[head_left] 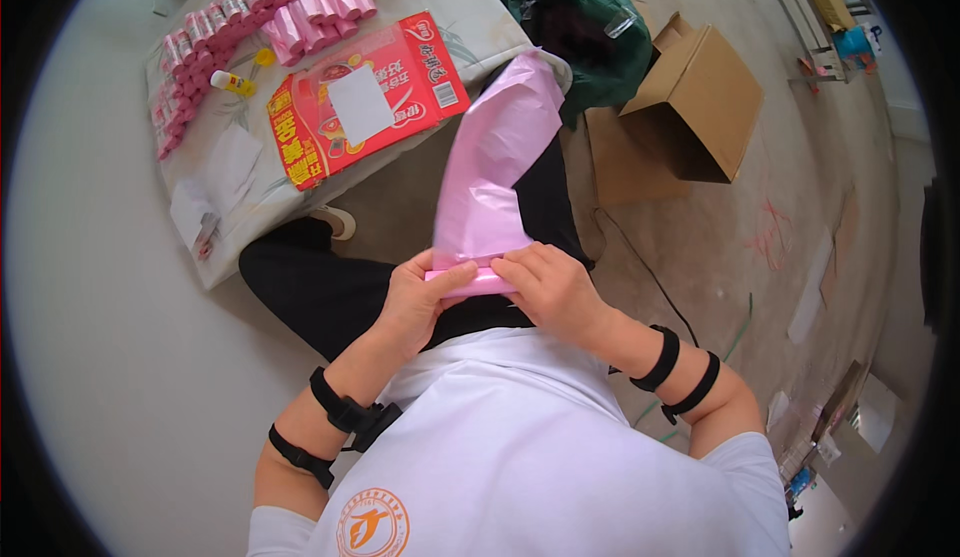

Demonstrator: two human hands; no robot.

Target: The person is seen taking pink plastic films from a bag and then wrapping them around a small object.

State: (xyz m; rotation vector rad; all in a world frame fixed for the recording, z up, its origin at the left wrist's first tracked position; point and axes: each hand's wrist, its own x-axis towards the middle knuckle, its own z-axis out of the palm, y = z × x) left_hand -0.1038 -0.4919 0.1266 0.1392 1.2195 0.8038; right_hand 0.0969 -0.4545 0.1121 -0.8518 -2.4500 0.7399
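Pink plastic sheet (495,167), its near edge wound into a narrow roll (478,285), sits low over the person's lap, just before the white shirt (500,417). The fingers of the left hand (408,302) grip the roll's left end and the fingers of the right hand (550,282) pinch its right part. The loose length runs up past the right leg of the black trousers (330,287) and crosses in front of the near corner of the desk (445,7); whether it touches there cannot be told. Directly left of its upper part, a flat red carton (435,72) covers that side of the desk, a white paper (360,104) on top. Beyond stand massed pink rolls (230,32), some with printed labels, with a yellow-and-white glue stick (233,83) and a yellow cap (264,57) nearby. Pale papers (235,162) lie by the left edge. Close beyond the sheet's far end sits an open green bag (620,67), beside an open cardboard box (690,97). A black cord (655,279) trails over the floor (720,247) near the right arm.
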